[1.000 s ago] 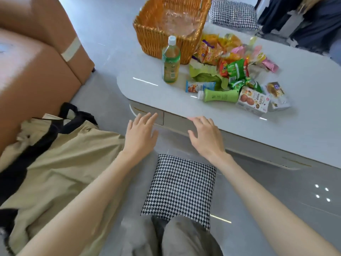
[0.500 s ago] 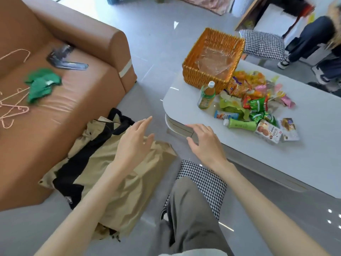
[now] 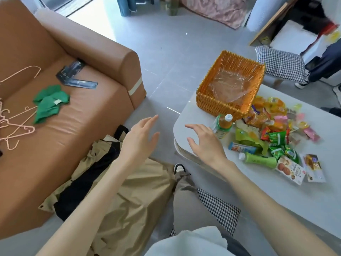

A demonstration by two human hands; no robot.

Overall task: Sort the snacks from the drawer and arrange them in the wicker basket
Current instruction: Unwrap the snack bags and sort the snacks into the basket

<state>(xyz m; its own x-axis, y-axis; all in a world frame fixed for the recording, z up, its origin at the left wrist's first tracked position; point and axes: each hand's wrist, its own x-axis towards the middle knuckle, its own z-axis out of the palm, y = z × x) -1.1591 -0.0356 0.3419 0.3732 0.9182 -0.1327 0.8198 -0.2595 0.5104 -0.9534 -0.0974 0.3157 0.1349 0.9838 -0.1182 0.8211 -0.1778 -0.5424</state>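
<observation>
Rising now, left hand (image 3: 140,143) and right hand (image 3: 204,145), spread and empty, are nearing the snacks (image 3: 273,133) at right, so basket (image 3: 221,106) filling is probably starting.

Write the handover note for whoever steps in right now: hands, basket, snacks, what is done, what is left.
Left hand: open, holds nothing, over the floor between sofa and table.
Right hand: open, fingers spread, holds nothing, over the near corner of the white table.
Wicker basket: on the table, with only a clear plastic liner inside.
Snack pile: loose on the table beside the basket. The tea bottle stands upright in front of it.
Done: snacks are out on the table.
Left: sort them and put them all in the basket.
</observation>
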